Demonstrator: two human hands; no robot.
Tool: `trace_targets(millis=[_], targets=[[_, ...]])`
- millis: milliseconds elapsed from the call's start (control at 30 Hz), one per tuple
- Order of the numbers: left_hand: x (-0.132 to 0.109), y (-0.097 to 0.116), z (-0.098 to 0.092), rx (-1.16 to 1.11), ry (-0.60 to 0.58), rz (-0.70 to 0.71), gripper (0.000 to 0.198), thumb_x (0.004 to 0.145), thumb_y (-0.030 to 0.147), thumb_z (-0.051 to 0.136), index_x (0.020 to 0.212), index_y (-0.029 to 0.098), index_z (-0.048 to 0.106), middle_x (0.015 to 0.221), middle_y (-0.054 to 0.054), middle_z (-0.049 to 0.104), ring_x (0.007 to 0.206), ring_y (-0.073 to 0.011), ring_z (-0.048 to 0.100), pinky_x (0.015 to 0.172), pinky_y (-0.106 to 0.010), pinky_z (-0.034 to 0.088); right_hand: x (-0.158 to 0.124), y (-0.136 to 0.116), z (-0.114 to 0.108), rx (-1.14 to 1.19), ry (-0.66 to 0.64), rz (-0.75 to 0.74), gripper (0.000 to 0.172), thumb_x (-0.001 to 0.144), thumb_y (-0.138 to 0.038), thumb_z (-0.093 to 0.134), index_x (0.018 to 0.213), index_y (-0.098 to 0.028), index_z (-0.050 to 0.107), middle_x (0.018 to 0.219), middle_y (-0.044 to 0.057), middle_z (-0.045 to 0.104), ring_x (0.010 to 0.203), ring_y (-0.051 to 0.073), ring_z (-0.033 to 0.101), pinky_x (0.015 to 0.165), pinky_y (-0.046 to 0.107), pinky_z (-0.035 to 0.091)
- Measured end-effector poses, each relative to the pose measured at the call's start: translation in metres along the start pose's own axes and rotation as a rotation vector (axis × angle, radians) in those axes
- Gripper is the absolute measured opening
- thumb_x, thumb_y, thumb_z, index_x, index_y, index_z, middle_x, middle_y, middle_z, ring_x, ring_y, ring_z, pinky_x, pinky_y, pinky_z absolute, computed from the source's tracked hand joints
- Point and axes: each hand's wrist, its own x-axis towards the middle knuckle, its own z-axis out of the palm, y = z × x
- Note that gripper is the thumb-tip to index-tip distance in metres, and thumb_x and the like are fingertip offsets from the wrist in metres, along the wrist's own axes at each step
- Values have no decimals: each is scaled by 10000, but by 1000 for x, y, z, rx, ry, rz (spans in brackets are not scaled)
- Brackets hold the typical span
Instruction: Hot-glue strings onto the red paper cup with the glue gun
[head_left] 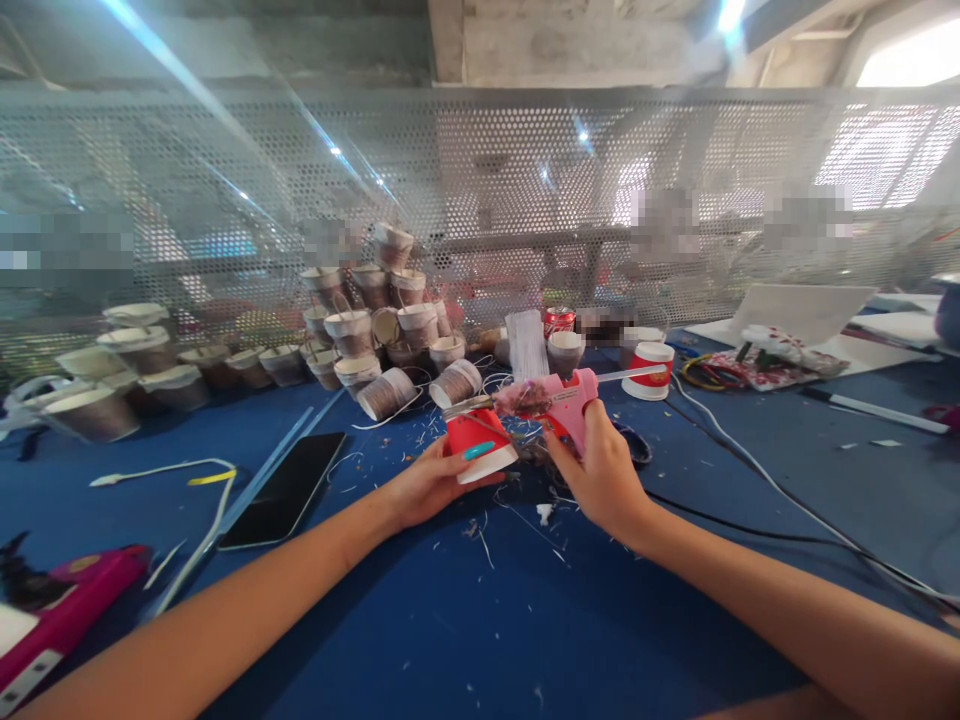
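A red paper cup with a white rim (pixel 480 445) is in my left hand (pixel 431 485), tilted, its rim facing down and toward me. The thumb, with a turquoise nail, presses on the cup's side. My right hand (pixel 604 475) is wrapped round the handle of a pink glue gun (pixel 571 405). A clear glue stick (pixel 630 372) sticks out of the gun's back. The gun's nozzle points left and lies over the upper end of the cup; whether it touches the cup I cannot tell.
Several wrapped cups (pixel 349 332) are stacked at the back left. A black phone (pixel 285 490) lies left of my hands. Another red cup (pixel 649 370), a red can (pixel 559 320) and cables (pixel 720 430) are beyond and to the right. Thread scraps litter the blue table (pixel 450 620).
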Motion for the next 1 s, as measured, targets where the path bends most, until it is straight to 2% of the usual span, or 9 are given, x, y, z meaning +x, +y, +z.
trace_targets(millis=[367,1000], targets=[[1,-1,8,31,88,19,560,601,206,773,1110,126,555,1132,-142,605,1082,-292,548,928,-452,432,0,-2,-1,-226,26,-96,146,878,-335,380,842,-193,369,736,69,516,593,197,531,482,299,378],[-1,-2,2,-1,85,30,395,667,151,699,1046,150,587,1102,-116,628,1120,-301,521,941,-485,408,5,4,-3,-198,-39,54,99,845,-294,378,813,-204,356,731,61,511,555,176,505,460,287,312]])
